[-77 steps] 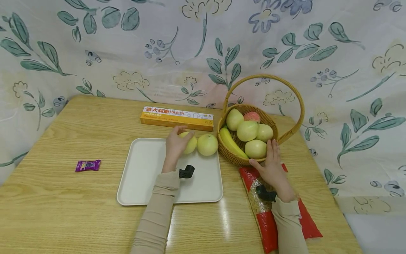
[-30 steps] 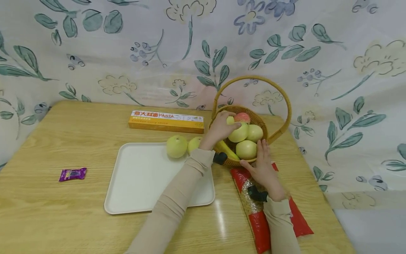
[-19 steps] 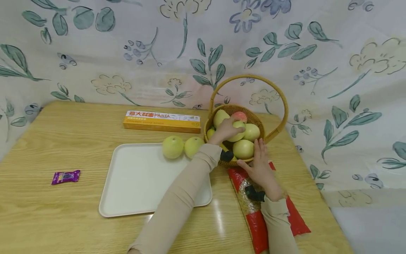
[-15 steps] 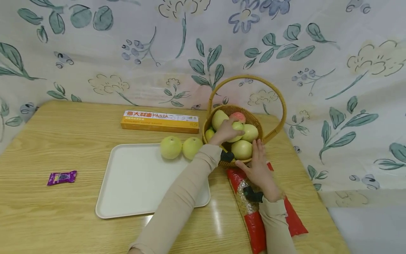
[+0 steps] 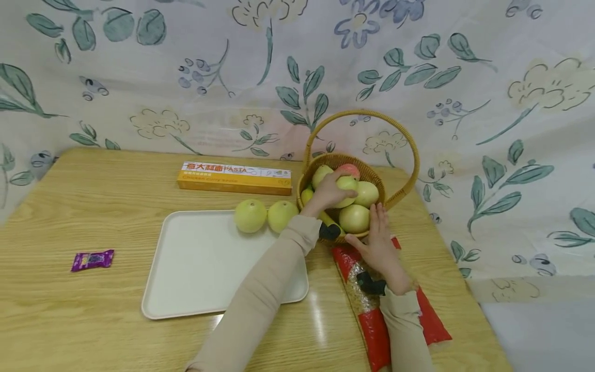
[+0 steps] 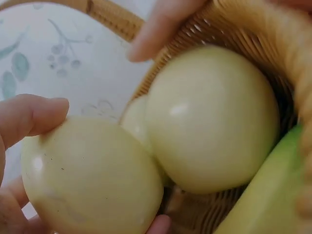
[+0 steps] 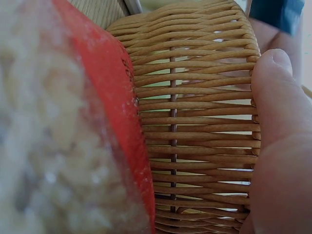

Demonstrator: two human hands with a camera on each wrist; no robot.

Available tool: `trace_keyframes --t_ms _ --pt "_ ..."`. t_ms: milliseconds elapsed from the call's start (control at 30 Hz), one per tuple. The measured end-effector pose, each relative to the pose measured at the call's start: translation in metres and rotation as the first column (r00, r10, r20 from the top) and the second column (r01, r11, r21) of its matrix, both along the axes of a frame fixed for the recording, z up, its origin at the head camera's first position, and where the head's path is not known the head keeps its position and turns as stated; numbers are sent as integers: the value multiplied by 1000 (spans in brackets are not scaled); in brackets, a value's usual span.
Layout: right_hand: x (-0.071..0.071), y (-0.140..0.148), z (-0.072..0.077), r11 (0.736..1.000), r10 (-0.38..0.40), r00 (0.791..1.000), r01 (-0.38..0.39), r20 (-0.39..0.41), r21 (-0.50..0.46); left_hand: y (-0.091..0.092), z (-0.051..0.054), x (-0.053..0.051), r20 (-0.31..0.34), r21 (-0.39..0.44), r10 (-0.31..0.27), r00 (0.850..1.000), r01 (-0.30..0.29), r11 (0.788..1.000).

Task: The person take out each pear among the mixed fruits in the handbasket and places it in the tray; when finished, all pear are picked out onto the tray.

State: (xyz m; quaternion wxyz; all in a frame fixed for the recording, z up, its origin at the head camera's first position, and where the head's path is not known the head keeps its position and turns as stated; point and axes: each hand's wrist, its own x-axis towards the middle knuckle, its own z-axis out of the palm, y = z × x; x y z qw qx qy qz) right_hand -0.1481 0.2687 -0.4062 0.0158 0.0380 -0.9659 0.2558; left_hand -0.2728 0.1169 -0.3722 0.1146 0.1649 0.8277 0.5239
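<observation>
A wicker basket (image 5: 407, 135) with a tall handle holds several pale yellow-green round fruits, a banana (image 6: 273, 190) and a reddish fruit (image 5: 349, 170). My left hand (image 5: 328, 192) reaches inside and grips one pale yellow-green round fruit (image 6: 97, 175), thumb and fingers around its sides. Beside that fruit lies another pale one (image 6: 209, 122). At the near right of the basket, my right hand (image 5: 382, 253) rests against the rim with its fingers straight. In the right wrist view its thumb (image 7: 278, 92) touches the edge of the woven wall.
Two similar fruits (image 5: 250, 216) sit at the back edge of a white tray (image 5: 195, 263). Behind them lies a pasta box (image 5: 234, 178). A purple-wrapped snack (image 5: 92, 260) is at the left. A red and clear bag (image 5: 375, 330) lies under the right forearm.
My left hand has moved right from a fruit on the tray into the basket and taken hold of a pale fruit there. The view has shifted slightly. My right hand stays at the basket.
</observation>
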Motion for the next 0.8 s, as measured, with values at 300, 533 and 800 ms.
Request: trace_keyframes --t_ms 300,533,800 --pt "0 0 1 1000 8 1000 -8 -11 0 -20 8 23 -15 118 39 999 -37 992" --pt "1 0 2 1000 19 1000 -20 -15 -12 -48 11 39 -57 196 103 993 -90 976" --pt "2 -1 2 1000 13 1000 -13 2 -11 -92 25 54 -37 264 259 965 -241 934"
